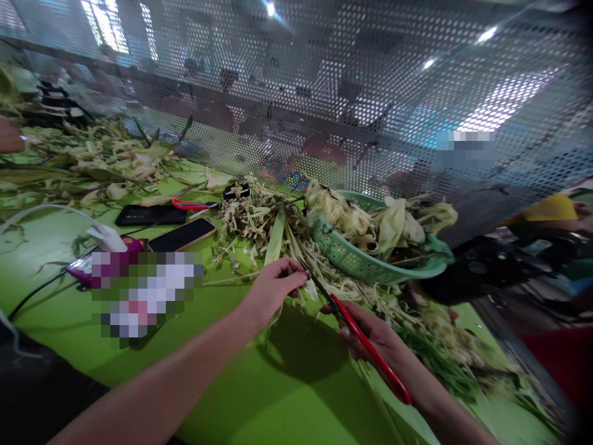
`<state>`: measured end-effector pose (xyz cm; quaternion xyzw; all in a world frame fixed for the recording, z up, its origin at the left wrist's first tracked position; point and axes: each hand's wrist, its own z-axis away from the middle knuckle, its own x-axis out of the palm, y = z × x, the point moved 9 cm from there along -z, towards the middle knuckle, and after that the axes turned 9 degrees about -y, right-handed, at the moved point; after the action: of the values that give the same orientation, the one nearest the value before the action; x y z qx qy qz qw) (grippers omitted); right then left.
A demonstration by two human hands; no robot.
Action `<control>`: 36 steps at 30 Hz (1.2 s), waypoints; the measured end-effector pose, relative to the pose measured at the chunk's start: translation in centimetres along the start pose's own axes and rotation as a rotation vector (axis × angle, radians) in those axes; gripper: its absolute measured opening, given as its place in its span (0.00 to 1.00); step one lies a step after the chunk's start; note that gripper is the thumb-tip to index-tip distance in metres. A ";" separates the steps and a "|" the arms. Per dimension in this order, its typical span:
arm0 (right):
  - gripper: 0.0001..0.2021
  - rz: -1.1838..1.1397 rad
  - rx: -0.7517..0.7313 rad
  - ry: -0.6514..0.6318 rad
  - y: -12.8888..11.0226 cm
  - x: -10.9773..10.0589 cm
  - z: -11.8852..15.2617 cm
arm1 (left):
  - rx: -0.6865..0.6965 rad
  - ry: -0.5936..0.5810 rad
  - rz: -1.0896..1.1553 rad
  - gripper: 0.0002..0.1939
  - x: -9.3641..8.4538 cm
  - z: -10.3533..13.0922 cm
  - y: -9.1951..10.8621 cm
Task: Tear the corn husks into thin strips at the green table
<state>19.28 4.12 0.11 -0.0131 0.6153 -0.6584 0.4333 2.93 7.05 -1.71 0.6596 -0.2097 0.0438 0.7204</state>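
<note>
Over the green table (222, 364), my left hand (278, 284) pinches a thin pale plant strip (309, 289) between thumb and fingers. My right hand (370, 327) is closed round the handles of red-handled scissors (365, 349). Their dark blades point up and left, with the tips close to my left fingertips and the strip. Behind my hands lies a heap of dried husk scraps (250, 216). To the right of it a green plastic basket (361, 259) holds pale husks and silky fibres.
Two phones (151, 214) (183, 235), a red cutter (194, 204) and a purple power strip (86, 266) with a white plug lie left. Husks (111, 154) cover the back left. Behind stands a perforated metal screen (287, 93). Another person's hand (10, 136) shows far left.
</note>
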 end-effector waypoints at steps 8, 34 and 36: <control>0.22 0.086 -0.013 0.040 1.1 -0.1 -0.5 | 0.001 0.011 0.011 0.09 0.0 0.0 0.2; 0.15 0.530 -0.083 0.264 -6.1 -4.4 0.8 | -0.029 -0.072 0.182 0.13 0.2 -0.2 -0.5; 0.15 0.447 -0.153 0.279 -7.1 -3.8 -0.9 | -0.020 -0.075 0.199 0.13 0.5 -0.1 -0.3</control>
<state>17.21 6.17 7.67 0.1812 0.7044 -0.4936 0.4768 3.55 7.05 -1.77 0.6295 -0.3013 0.0881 0.7108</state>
